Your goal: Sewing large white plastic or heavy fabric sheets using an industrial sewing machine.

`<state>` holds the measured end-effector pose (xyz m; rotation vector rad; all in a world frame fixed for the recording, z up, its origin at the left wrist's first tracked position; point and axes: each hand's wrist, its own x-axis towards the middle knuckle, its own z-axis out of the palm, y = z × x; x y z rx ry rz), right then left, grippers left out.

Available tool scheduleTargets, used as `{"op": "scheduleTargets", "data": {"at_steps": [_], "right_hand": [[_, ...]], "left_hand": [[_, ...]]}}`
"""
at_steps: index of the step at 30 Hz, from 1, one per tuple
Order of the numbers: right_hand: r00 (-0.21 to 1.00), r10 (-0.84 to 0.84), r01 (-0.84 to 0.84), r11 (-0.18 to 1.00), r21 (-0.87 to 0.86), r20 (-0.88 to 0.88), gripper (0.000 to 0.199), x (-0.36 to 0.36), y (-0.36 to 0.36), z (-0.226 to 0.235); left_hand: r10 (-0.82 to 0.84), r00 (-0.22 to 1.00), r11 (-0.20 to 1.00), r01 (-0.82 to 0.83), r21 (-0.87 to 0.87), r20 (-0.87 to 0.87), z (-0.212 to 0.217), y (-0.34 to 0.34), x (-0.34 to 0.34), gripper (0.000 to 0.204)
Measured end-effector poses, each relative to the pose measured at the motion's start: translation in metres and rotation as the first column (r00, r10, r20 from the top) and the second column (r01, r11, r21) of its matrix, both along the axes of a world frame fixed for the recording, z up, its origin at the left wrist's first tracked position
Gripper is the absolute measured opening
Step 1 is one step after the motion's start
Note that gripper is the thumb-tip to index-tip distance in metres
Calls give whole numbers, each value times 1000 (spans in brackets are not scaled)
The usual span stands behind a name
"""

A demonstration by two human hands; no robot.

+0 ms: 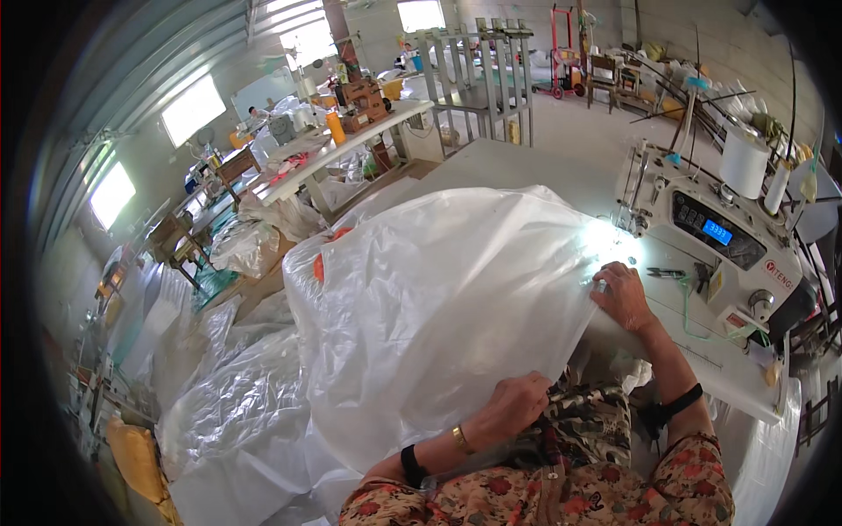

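Translucent white plastic sheet (pixel 412 298) billows across the middle, its upper right corner reaching the bright light beneath the needle end of a sewing machine. At far left sits a yellow-orange sack (pixel 133 460), then a heap of crumpled clear plastic film (pixel 241 394) touching the sheet's left side. Along the sheet's near right edge, the left hand (pixel 516 405) is curled into a loose fist – fingers closed together, pinching that edge close to the person's lap. Farther right and up, the right hand (pixel 624 296) bends its fingertips onto the same edge near the light; whether they pinch or merely press, I cannot tell. Just beside it lie small dark metal thread snips (pixel 667 273) – then comes the white boxy sewing machine (pixel 702 210), with a large white thread cone (pixel 744 164) behind its display panel.
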<state>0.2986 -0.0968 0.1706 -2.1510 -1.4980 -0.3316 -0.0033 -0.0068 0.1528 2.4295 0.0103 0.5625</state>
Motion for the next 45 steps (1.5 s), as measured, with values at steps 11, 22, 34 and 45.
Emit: {"op": "scheduleTargets", "data": {"at_steps": [11,22,34,45], "right_hand": [[998,-62,63,997,-50,29,34,-3,2,4],[980,-185,188,982,-31,68,46,-7,-6,-6],[968,-251,249,961,-118,-5,57,1,-1,-4],[991,-132,129,982,-140,-14,76,8,-4,-8]], "left_hand": [[-58,997,985,66,157,-56,-14,-1,14,9],[-43,996,943,69,327,-84,-36,-3,21,8],[-76,991,940,107,325,-106,-31,5,36,7],[-56,997,952,67,297,-45,-34,14,43,12]]}}
